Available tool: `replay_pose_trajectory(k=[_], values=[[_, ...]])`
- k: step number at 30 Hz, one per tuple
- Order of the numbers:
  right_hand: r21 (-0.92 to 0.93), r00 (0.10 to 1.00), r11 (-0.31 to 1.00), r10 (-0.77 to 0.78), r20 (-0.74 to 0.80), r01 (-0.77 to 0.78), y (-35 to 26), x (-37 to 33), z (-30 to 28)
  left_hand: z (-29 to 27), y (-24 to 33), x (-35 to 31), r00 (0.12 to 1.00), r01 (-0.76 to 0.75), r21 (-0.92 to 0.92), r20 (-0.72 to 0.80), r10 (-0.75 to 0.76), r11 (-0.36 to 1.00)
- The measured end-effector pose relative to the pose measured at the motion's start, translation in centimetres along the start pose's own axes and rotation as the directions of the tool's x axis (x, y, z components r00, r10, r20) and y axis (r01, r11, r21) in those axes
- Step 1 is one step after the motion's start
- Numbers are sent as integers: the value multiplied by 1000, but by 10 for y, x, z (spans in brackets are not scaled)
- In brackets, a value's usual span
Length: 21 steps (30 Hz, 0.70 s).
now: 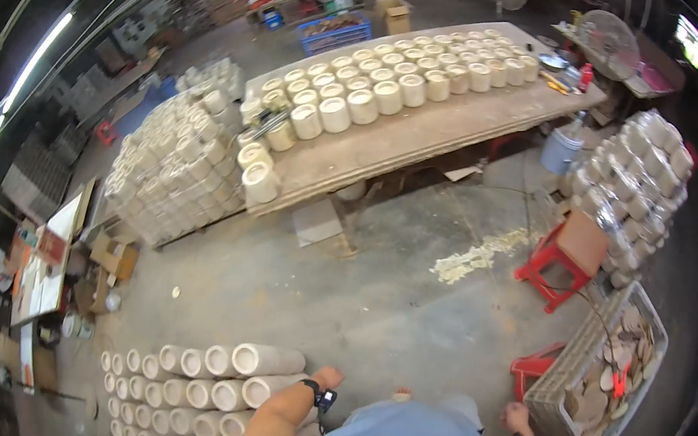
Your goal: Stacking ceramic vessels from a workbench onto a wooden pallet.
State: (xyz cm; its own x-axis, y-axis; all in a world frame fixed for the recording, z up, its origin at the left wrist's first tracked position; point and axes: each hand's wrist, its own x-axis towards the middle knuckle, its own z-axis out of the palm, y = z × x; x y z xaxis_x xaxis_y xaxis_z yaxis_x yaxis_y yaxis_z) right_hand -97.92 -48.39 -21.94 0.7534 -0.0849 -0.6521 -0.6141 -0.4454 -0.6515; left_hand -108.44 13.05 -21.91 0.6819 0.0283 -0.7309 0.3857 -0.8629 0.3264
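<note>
My left hand (328, 378) hangs low beside a stack of pale cylindrical pots (267, 358) lying on their sides, apart from the nearest one. A black device is strapped to that wrist. On the other side, my right hand (516, 415) hangs close to a low red stool (535, 367) and a grey plastic crate (550, 407), its wrist also banded in black. Nothing shows in either hand. The fingers point downward and are too small and hidden to read.
Rows of pale pots (386, 98) stand on a long wooden table (396, 140). Wrapped pot stacks (170, 157) rise at its left end, others (636, 178) at right. A wood-topped red stool (571, 254) stands by pale scraps (477, 256) on the floor. Flat brownish pieces fill the crate.
</note>
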Motion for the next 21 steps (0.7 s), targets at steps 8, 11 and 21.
replay_pose_trajectory(k=[8,11,21], values=[[-434,958,898,62,279,69,-172,161,44,-24,10,21,905,180,-550,-232,-357,815],[-513,843,807,34,536,293,-188,261,61,6,-16,32,968,62,-209,-227,-110,976],[-631,876,621,-224,427,466,-425,324,76,-63,-12,162,994,108,-290,1,-112,951]])
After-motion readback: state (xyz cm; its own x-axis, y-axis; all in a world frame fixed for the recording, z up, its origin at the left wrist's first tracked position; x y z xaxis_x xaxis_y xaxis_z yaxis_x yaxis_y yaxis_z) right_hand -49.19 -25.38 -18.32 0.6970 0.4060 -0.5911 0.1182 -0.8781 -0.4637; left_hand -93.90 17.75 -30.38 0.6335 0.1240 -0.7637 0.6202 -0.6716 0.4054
